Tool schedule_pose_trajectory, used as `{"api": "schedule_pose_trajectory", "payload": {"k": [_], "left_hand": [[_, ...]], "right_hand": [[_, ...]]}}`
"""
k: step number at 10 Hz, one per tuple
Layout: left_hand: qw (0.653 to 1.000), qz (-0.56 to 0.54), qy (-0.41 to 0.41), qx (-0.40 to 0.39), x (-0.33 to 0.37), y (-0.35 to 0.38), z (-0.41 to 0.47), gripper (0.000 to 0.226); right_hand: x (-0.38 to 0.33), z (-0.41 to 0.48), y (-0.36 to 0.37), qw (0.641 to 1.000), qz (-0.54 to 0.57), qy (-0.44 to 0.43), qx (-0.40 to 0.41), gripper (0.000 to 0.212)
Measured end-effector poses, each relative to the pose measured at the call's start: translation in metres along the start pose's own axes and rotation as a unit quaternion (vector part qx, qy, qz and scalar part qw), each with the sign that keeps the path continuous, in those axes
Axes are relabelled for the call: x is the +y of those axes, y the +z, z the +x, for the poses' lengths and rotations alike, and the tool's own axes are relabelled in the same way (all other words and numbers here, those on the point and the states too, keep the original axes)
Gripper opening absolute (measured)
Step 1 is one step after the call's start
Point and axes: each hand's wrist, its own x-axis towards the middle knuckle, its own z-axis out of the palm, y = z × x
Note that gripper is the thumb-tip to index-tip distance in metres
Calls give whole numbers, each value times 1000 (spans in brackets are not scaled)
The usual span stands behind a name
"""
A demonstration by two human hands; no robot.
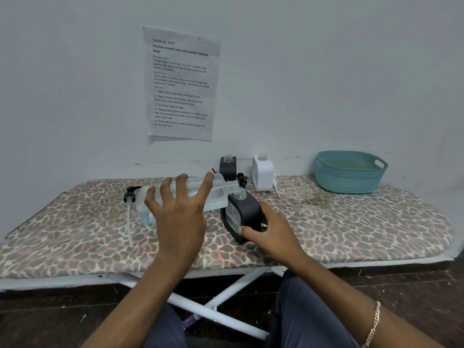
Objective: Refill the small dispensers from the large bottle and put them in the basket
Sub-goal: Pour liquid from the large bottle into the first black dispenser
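Left grip (180, 217) is wrapping spread fingers over the large bottle (217, 191), holding it tipped nearly flat, neck pointing right, mouth right at the open neck of the near black dispenser (247, 212). Can't tell if they're touching. Right grip (273, 232) is curling round that dispenser's right side, thumb on the front, steadying it tilted on the ironing board (351, 222). Far black dispenser (227, 167) and white dispenser (263, 174) are standing uncapped by the wall, basket (347, 183) sitting far right.

Risks:
- Narrow necks are barely lining up, so liquid could be running down the outside.
- Soft padding plus the tilt could be letting the dispenser slip.
- Pouring too fast risks overflowing.
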Motion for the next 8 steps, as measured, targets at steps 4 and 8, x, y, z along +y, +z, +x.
{"api": "schedule_pose_trajectory", "payload": {"k": [4,8], "left_hand": [[1000,-3,1,2,0,0,0,97],[1000,-3,2,3,0,0,0,97]], "right_hand": [[0,0,0,1000,2,-1,2,48],[-1,-1,0,1000,-1,0,1,50]]}}
